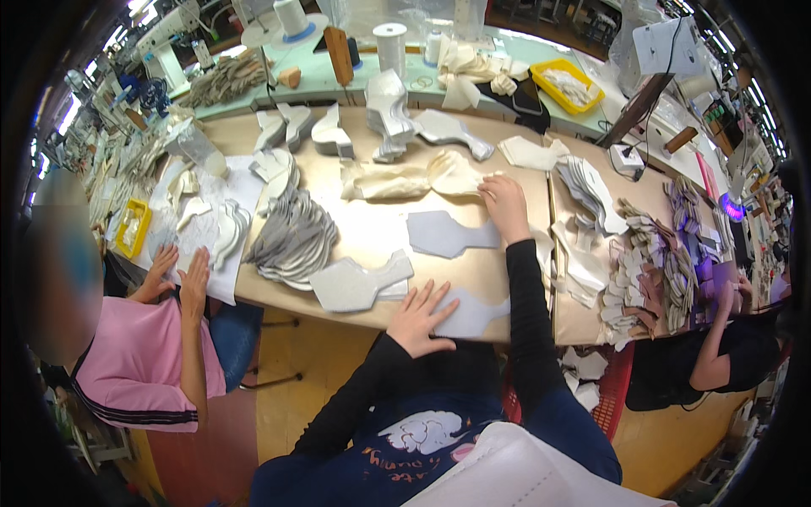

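Observation:
My left hand [417,321] lies with fingers spread at the table's near edge, touching a pale grey shaped piece [469,313] of sheet material. My right hand [507,207] reaches farther in, its fingertips closed on the right end of a wrinkled cream shaped piece [456,173]. Another cream piece [384,181] adjoins that one on the left. Between my hands a second pale grey piece [448,234] rests flat on the table. Left of my left hand is a small stack of light grey shaped pieces [355,283].
A fanned grey pile [291,241] lies left. Stacks of cut pieces [390,114] line the back, near thread spools [390,46] and a yellow tray [568,87]. One co-worker [152,338] sits at left, another [718,355] at right. A red basket [615,393] stands below the table edge.

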Available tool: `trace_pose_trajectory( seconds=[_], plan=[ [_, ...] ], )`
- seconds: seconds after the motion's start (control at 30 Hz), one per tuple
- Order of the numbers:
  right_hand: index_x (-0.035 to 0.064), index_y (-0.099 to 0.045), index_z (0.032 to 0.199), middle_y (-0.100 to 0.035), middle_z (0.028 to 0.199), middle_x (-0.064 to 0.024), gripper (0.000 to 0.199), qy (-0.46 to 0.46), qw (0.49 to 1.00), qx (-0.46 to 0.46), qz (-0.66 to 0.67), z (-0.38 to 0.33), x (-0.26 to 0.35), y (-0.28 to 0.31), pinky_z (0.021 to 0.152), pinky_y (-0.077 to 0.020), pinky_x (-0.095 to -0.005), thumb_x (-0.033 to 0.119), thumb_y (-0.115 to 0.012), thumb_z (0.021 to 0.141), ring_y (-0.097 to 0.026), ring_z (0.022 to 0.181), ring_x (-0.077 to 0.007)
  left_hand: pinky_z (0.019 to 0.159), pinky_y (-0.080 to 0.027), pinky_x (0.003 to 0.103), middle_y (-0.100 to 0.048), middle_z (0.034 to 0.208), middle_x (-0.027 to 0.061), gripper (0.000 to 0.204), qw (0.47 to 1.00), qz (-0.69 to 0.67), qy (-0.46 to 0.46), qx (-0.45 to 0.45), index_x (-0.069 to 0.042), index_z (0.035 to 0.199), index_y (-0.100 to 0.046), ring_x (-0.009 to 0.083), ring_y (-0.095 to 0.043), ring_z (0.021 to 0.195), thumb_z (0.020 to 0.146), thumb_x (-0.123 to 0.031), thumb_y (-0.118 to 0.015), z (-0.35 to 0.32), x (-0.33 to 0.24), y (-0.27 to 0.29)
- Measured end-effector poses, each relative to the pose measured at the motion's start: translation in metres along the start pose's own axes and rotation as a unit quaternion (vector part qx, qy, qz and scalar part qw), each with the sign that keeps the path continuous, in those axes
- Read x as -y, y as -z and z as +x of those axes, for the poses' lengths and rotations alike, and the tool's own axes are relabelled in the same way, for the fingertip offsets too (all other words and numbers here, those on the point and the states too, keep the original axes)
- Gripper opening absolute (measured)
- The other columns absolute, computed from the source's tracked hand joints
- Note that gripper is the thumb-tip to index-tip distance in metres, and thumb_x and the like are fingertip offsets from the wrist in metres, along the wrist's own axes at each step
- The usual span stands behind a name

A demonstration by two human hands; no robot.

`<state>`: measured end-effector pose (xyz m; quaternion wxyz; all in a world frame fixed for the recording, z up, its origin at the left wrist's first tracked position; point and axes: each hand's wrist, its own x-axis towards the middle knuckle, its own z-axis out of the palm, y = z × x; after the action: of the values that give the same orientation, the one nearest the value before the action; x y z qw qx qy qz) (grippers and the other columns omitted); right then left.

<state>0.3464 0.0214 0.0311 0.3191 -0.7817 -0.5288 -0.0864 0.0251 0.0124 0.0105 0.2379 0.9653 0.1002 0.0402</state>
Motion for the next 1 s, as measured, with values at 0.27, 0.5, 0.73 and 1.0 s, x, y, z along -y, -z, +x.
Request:
trace_pose_trajectory(
  seconds=[0.27, 0.5, 0.73, 1.0],
  plan=[
    [0.0087, -0.072, 0.092, -0.070, 0.100, -0.0040, 0.006, 0.076, 0.988, -0.127, 0.040, -0.005, -0.006, -0.010, 0.106, -0.0437, -0.0457, 0.013, -0.070, 0.088, -0.064, 0.105, -0.0254, 0.120, -0.030, 0.055, -0.031, 0.164, 0.0200, 0.036, 0.969, -0.037, -0.012, -0.243, -0.019, 0.129, -0.070, 0.0460, -0.028, 0.150, 0.095, -0.033, -0.068, 0.131, 0.037, 0.027],
    [0.0101, -0.070, 0.090, -0.068, 0.098, -0.0023, 0.006, 0.085, 0.985, -0.145, 0.033, -0.003, -0.005, -0.009, 0.108, -0.0426, -0.0456, 0.014, -0.070, 0.085, -0.064, 0.105, -0.0222, 0.110, -0.042, 0.046, -0.060, 0.141, 0.0152, 0.033, 0.973, -0.118, 0.076, -0.183, -0.010, 0.128, -0.067, 0.0344, -0.053, 0.134, 0.098, -0.024, -0.064, 0.202, 0.059, 0.034],
    [0.0101, -0.069, 0.087, -0.068, 0.098, -0.0013, 0.006, 0.097, 0.984, -0.139, 0.047, -0.002, -0.002, -0.007, 0.108, -0.0429, -0.0452, 0.013, -0.072, 0.083, -0.063, 0.106, -0.0216, 0.096, -0.052, 0.035, -0.069, 0.126, 0.0150, 0.039, 0.937, -0.263, 0.112, -0.202, -0.005, 0.135, -0.062, 0.0274, -0.067, 0.117, 0.097, -0.016, -0.064, 0.201, 0.070, 0.012],
    [0.0104, -0.072, 0.093, -0.069, 0.097, -0.0009, 0.012, 0.108, 0.978, -0.175, 0.045, -0.004, 0.016, 0.007, 0.100, -0.0447, -0.0418, 0.011, -0.072, 0.081, -0.063, 0.104, -0.0225, 0.093, -0.053, 0.038, -0.069, 0.120, 0.0180, 0.040, 0.933, -0.242, 0.161, -0.211, -0.003, 0.134, -0.061, 0.0330, -0.068, 0.108, 0.099, -0.022, -0.062, 0.202, 0.072, 0.007]
  ],
)
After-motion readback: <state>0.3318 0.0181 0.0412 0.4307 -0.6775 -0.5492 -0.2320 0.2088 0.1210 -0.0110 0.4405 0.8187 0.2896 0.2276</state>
